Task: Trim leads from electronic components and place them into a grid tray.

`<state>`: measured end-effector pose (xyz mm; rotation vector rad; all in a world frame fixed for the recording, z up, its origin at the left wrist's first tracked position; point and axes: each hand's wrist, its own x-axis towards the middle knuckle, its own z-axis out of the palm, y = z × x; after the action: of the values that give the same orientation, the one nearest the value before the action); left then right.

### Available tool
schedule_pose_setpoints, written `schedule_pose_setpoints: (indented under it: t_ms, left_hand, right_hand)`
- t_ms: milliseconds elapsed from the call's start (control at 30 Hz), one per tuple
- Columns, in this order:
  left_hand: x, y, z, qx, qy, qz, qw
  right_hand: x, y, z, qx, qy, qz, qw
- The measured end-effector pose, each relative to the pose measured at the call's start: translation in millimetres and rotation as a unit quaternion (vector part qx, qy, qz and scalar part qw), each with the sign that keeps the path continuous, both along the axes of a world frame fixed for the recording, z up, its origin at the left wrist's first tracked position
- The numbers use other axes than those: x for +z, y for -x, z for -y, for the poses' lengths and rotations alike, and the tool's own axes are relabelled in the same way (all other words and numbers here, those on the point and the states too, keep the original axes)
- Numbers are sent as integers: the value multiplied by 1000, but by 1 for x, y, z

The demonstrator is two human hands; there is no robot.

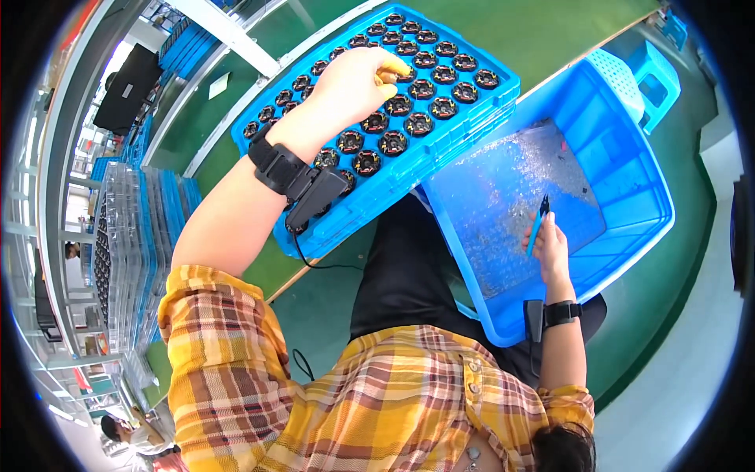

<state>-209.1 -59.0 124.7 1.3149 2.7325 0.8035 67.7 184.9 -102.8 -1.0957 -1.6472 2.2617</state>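
Left hand (354, 85) curls half-closed at a round part (406, 76) inward of the blue tray's (500, 104) right corner, grip unclear; right hand (551, 245) clasps blue-handled nippers (535, 231) above the bin (638, 211).

Head-worn fisheye view, facing steeply down, close over tray (440, 143) and bin (635, 182)

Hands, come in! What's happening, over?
Left hand at a round part in blue tray. Right hand holding cutters over blue bin. Black cable hanging beside tray.
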Motion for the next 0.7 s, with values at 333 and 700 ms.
schedule_pose_setpoints:
  t_ms: [333,700]
  left_hand:
    - [4,16,13,40,-37,29,998]
    - [13,23,8,-7,5,-17,1000]
  right_hand:
    - [1,-16,20,-8,-20,38,999]
    - [7,-16,25,-9,-8,56,998]
